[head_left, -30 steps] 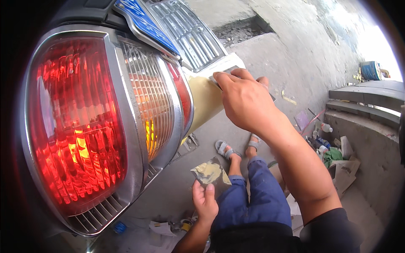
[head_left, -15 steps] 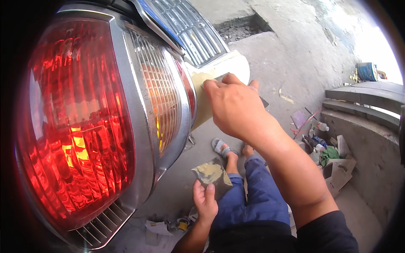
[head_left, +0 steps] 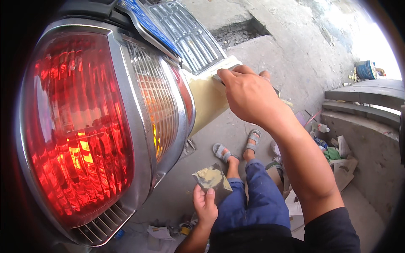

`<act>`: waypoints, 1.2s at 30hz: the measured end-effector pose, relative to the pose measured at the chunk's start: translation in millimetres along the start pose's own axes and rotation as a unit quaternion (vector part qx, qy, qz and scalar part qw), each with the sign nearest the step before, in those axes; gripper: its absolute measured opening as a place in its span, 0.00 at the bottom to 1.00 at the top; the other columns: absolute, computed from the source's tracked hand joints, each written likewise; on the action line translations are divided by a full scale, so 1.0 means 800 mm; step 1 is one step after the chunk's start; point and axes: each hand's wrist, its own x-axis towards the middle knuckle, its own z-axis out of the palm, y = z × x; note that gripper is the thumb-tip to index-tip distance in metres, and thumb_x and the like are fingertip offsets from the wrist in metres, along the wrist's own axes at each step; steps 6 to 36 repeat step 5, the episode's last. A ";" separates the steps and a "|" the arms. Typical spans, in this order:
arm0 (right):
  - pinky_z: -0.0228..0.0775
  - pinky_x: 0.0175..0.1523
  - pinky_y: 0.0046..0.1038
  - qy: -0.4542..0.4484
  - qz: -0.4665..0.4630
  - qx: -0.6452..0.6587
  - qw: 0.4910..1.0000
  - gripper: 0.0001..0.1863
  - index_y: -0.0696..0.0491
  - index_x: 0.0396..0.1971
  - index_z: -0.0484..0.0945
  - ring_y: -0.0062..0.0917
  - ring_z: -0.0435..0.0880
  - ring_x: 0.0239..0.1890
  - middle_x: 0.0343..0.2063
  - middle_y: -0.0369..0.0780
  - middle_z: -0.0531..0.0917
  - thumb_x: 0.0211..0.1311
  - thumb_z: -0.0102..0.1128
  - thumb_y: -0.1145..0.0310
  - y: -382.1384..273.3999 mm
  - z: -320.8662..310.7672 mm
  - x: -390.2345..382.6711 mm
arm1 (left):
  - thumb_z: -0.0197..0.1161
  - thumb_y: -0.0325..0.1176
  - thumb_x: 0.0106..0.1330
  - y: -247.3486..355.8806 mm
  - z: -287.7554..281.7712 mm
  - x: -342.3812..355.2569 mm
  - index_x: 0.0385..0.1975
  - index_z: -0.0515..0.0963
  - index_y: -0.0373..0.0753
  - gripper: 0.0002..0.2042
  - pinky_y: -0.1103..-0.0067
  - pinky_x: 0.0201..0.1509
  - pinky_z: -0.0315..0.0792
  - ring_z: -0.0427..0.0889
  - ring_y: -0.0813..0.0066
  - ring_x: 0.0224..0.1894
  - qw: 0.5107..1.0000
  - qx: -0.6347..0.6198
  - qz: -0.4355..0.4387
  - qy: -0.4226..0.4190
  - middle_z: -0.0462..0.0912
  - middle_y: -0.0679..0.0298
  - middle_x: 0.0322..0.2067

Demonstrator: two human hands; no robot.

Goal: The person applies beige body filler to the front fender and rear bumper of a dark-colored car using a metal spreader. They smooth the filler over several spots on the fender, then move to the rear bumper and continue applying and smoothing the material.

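My right hand (head_left: pixel 255 96) grips a thin dark putty spreader (head_left: pixel 217 79) from above. The spreader lies against the cream-yellow coated panel (head_left: pixel 206 99) near its far right end; my fingers cover most of it. Lower down, my left hand (head_left: pixel 205 205) pinches a flat dark square plate (head_left: pixel 224 188) between thumb and fingers. A smeared mound of yellowish putty (head_left: pixel 209 177) sits on that plate. Left of the panel is a large red tail light (head_left: pixel 78 118) in a chrome surround, with a clear and amber ribbed lens (head_left: pixel 158 101) beside it.
A ribbed silver metal plate (head_left: pixel 185 36) and a blue plate (head_left: pixel 149 25) lie beyond the lamp. A concrete ledge (head_left: pixel 363 93) runs along the right, with a blue can (head_left: pixel 365 70) behind it. Rubbish and a plastic bottle (head_left: pixel 322 127) lie below the ledge.
My right hand has slid to the right with the spreader, away from the lamp, baring more of the panel. The left hand and its plate stay nearly in place. The view has shifted slightly.
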 end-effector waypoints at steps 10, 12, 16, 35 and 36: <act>0.64 0.48 0.61 -0.081 0.030 0.003 0.996 0.10 0.55 0.38 0.73 0.36 0.78 0.46 0.34 0.41 0.84 0.55 0.51 0.72 -0.018 -0.005 0.011 | 0.48 0.22 0.69 -0.001 0.001 -0.002 0.58 0.59 0.26 0.18 0.77 0.59 0.65 0.74 0.71 0.53 1.000 0.005 -0.007 -0.004 0.74 0.53 0.52; 0.64 0.48 0.61 -0.081 0.030 0.003 0.996 0.10 0.55 0.38 0.73 0.36 0.78 0.46 0.34 0.41 0.84 0.55 0.51 0.72 -0.018 -0.005 0.011 | 0.48 0.22 0.69 -0.001 0.001 -0.002 0.58 0.59 0.26 0.18 0.77 0.59 0.65 0.74 0.71 0.53 1.000 0.005 -0.007 -0.004 0.74 0.53 0.52; 0.64 0.48 0.61 -0.081 0.030 0.003 0.996 0.10 0.55 0.38 0.73 0.36 0.78 0.46 0.34 0.41 0.84 0.55 0.51 0.72 -0.018 -0.005 0.011 | 0.48 0.22 0.69 -0.001 0.001 -0.002 0.58 0.59 0.26 0.18 0.77 0.59 0.65 0.74 0.71 0.53 1.000 0.005 -0.007 -0.004 0.74 0.53 0.52; 0.64 0.48 0.61 -0.081 0.030 0.003 0.996 0.10 0.55 0.38 0.73 0.36 0.78 0.46 0.34 0.41 0.84 0.55 0.51 0.72 -0.018 -0.005 0.011 | 0.48 0.22 0.69 -0.001 0.001 -0.002 0.58 0.59 0.26 0.18 0.77 0.59 0.65 0.74 0.71 0.53 1.000 0.005 -0.007 -0.004 0.74 0.53 0.52; 0.64 0.48 0.61 -0.081 0.030 0.003 0.996 0.10 0.55 0.38 0.73 0.36 0.78 0.46 0.34 0.41 0.84 0.55 0.51 0.72 -0.018 -0.005 0.011 | 0.48 0.22 0.69 -0.001 0.001 -0.002 0.58 0.59 0.26 0.18 0.77 0.59 0.65 0.74 0.71 0.53 1.000 0.005 -0.007 -0.004 0.74 0.53 0.52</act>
